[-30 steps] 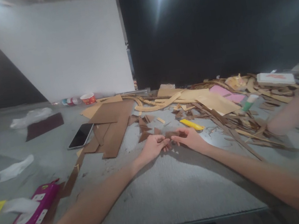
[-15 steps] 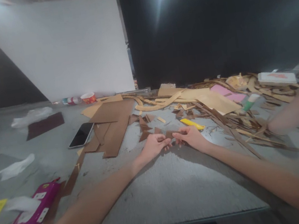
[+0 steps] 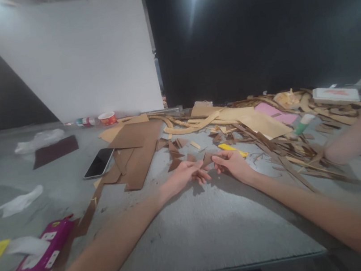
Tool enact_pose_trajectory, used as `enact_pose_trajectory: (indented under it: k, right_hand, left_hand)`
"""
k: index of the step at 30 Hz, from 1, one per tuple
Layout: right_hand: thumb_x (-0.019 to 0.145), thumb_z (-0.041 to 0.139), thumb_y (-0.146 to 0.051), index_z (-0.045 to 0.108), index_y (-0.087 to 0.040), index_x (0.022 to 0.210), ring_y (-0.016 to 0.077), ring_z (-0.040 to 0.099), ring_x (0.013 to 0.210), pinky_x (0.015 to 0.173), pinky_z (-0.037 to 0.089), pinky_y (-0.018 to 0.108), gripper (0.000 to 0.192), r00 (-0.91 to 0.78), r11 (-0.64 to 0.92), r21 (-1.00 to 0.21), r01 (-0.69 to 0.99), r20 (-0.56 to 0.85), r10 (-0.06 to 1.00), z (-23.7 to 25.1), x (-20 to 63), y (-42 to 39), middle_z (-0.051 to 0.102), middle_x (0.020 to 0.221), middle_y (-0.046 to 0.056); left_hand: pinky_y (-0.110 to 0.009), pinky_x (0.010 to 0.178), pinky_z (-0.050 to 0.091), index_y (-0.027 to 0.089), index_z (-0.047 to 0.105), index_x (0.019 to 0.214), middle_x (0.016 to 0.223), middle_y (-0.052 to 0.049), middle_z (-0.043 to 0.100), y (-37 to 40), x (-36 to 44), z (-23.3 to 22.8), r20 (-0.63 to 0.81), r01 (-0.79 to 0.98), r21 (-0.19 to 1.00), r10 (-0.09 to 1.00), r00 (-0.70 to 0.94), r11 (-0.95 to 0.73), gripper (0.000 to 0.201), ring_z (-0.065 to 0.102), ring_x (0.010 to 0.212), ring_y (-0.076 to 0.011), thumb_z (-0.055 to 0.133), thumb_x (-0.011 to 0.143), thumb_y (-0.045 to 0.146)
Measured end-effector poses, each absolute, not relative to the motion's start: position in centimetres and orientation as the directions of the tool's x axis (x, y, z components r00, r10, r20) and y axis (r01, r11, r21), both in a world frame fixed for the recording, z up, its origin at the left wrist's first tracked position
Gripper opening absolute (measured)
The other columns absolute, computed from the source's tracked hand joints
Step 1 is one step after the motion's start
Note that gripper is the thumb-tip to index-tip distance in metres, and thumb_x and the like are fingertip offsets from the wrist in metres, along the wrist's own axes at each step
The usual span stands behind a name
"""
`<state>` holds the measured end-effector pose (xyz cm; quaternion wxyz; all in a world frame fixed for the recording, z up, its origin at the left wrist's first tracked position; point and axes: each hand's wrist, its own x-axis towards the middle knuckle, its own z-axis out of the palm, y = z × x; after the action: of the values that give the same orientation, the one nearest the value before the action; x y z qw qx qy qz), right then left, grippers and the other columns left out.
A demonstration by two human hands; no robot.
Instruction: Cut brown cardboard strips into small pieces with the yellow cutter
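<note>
My left hand (image 3: 181, 177) and my right hand (image 3: 234, 163) meet over the grey table (image 3: 199, 237), just above its surface. Between their fingertips they pinch a small brown cardboard piece (image 3: 207, 159). Several more small brown cardboard triangles (image 3: 173, 154) lie just beyond my left hand. A yellow utility knife (image 3: 231, 147) lies right behind my right hand, partly hidden by it.
Big brown cardboard sheets (image 3: 136, 146) and a black phone (image 3: 99, 162) lie left of the hands. A heap of cardboard strips (image 3: 290, 146), a pink sheet (image 3: 274, 112) and a white box (image 3: 333, 95) fill the right. A magenta box (image 3: 44, 255) sits near left. Another person's arm (image 3: 354, 139) rests at right.
Both hands have lifted slightly and shifted a little away from me, still holding the small cardboard piece; my left fingers have spread a bit.
</note>
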<state>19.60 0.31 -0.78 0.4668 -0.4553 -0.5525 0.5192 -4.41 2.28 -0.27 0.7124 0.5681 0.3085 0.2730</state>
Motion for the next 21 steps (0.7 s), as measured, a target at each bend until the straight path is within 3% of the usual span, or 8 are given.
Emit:
enact_pose_trajectory:
  k: [3,7,21]
  right_hand:
    - [0.081,0.088,-0.069,0.073,-0.021,0.073,0.0139,0.062,0.056,0.057,0.048,0.028,0.051,-0.158,0.053,-0.998,0.015,0.05,0.986,-0.64,19.5,0.17,0.073,0.069,0.002]
    - [0.079,0.09,-0.068,0.072,-0.021,0.073,0.0137,0.061,0.055,0.057,0.048,0.029,0.051,-0.15,0.04,-0.999,0.005,0.039,0.988,-0.55,19.34,0.04,0.073,0.07,0.002]
    - [0.084,0.083,-0.073,0.069,-0.023,0.07,0.0152,0.061,0.054,0.054,0.045,0.029,0.053,-0.183,0.106,-0.979,0.174,0.073,0.98,-0.27,19.08,-0.47,0.073,0.066,0.003]
  left_hand:
    - [-0.033,0.07,0.057,0.008,0.081,0.106,0.09,-0.018,0.082,1.86,-4.13,-0.02,-0.115,-0.032,0.984,0.752,0.649,0.178,0.066,0.075,0.071,-0.0202,0.083,0.088,0.072]
    - [-0.034,0.07,0.058,0.009,0.082,0.101,0.088,-0.016,0.082,1.62,-3.82,-0.4,-0.067,-0.031,0.994,0.794,0.605,0.107,0.066,0.075,0.069,-0.0202,0.087,0.083,0.073]
    - [-0.031,0.068,0.056,0.012,0.077,0.092,0.088,-0.016,0.081,1.46,-3.36,-1.01,-0.018,0.01,1.0,0.808,0.589,0.016,0.068,0.073,0.067,-0.0178,0.079,0.085,0.08]
